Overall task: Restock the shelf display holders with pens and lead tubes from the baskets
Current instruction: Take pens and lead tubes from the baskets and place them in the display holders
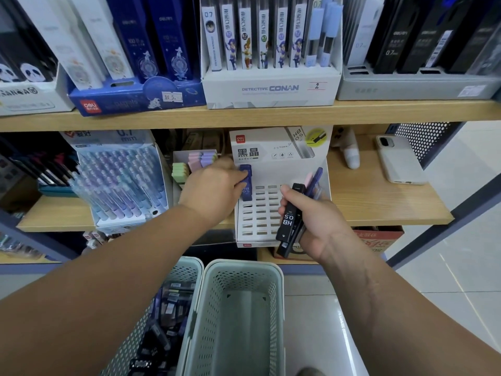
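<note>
A white slotted lead-tube holder stands on the middle shelf, most of its slots bare. My left hand pinches a dark blue HB lead tube at the holder's top left slots. My right hand grips a bundle of lead tubes in front of the holder's right side; the front one is black and marked HB 0.5, with blue and pink ones behind. Below, a pale green basket holds several dark tubes. A second green basket beside it looks empty inside.
A pen display stands left of the holder, with pastel erasers between them. A white phone and a small white object lie on the shelf at right. The upper shelf carries full display boxes.
</note>
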Demonstrator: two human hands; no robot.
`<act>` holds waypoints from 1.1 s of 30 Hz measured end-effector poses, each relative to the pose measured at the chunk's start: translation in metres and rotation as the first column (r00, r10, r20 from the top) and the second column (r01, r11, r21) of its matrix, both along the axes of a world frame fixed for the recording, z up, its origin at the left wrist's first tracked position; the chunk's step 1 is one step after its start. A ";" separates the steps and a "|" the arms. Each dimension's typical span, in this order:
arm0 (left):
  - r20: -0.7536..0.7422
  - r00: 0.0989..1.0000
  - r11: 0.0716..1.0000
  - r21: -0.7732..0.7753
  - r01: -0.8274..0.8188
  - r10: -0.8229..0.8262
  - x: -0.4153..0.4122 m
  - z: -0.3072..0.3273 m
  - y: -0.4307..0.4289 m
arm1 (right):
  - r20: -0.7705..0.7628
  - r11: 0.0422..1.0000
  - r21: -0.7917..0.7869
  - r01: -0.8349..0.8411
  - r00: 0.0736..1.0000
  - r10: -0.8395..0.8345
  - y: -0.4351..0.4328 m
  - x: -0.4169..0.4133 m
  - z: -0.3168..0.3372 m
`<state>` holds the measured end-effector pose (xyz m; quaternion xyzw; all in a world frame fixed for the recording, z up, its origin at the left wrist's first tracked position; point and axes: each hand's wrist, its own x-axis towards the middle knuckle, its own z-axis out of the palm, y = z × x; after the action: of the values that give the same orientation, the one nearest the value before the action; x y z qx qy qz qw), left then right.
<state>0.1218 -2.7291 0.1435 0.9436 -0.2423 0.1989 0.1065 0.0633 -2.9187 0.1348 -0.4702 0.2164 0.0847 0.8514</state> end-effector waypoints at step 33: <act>-0.175 0.982 0.834 -0.530 -0.152 0.068 -0.001 0.034 -0.003 | -0.047 0.983 -0.146 0.110 0.992 -0.118 -0.006 0.004 -0.010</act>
<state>0.1206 -2.7317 0.1778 0.8996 -0.1127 0.1941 0.3745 0.0669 -2.9246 0.1253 -0.5142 0.2720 0.0330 0.8127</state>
